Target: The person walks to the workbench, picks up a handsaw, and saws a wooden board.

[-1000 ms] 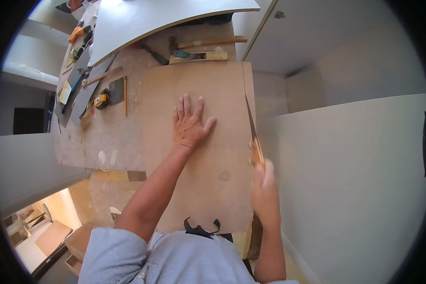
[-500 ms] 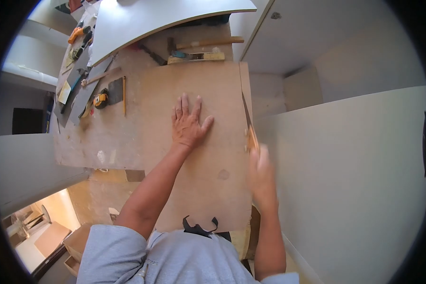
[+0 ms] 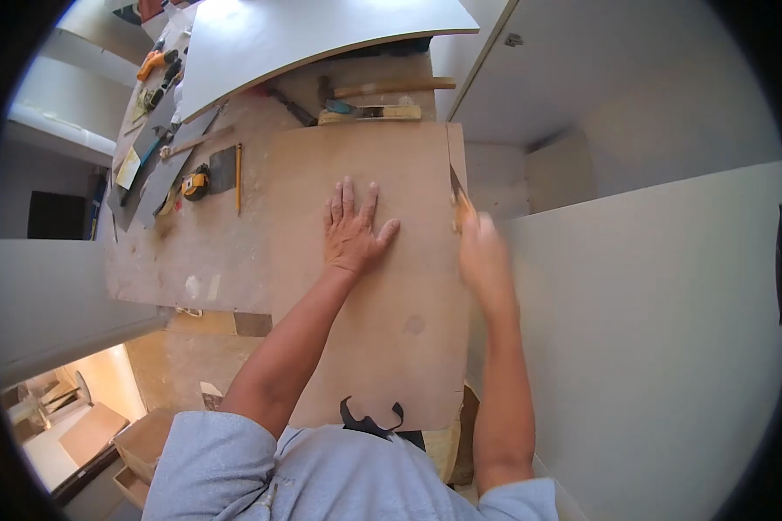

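A thin brown wooden board (image 3: 400, 295) lies flat in front of me, its near edge at my body. My left hand (image 3: 353, 236) rests palm down on it, fingers spread. By the board's right edge, my right hand (image 3: 485, 256) is closed around the handle of a handsaw (image 3: 457, 187). The dark saw blade points away from me and sits in a cut running along the right side, beside a narrow strip (image 3: 456, 143) at the far end. Motion blurs my right hand, and part of the blade is hidden.
A tape measure (image 3: 195, 182) and a pencil (image 3: 238, 181) lie on the worktable (image 3: 191, 260) to the left. A hammer (image 3: 382, 87) and a wooden-bodied tool (image 3: 374, 114) sit beyond the board. A white curved panel (image 3: 321, 30) covers the back. Upright panels (image 3: 652, 330) stand close on the right.
My right hand has pushed the saw forward, away from me, so less blade shows ahead of it. My left hand stays flat on the board. The whole view has shifted slightly.
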`<control>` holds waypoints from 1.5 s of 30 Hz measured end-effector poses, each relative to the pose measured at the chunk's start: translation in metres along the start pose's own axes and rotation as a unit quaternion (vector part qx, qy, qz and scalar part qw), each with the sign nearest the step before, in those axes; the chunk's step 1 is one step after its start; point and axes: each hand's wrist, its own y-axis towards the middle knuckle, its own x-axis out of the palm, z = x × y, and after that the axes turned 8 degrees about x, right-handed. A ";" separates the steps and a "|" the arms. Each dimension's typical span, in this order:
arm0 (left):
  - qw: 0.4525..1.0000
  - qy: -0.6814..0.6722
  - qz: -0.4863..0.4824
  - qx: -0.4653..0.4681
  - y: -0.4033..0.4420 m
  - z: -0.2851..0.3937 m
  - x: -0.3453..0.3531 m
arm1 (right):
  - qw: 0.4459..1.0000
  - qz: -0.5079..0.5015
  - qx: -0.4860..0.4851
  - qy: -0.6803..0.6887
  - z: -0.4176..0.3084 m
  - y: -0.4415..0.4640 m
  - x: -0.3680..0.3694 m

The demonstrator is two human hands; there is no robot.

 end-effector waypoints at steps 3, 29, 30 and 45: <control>1.000 0.001 0.006 0.006 -0.003 -0.002 0.001 | 0.995 -0.037 0.091 0.027 0.015 -0.108 -0.025; 1.000 0.018 -0.007 -0.002 -0.002 -0.002 -0.002 | 0.999 -0.020 0.030 0.031 0.007 0.052 0.039; 1.000 0.009 -0.005 -0.004 0.000 0.000 -0.002 | 0.999 -0.006 0.044 0.007 0.000 0.051 0.035; 1.000 0.025 -0.007 -0.001 0.000 -0.001 0.002 | 1.000 0.017 -0.003 0.019 0.008 0.053 0.039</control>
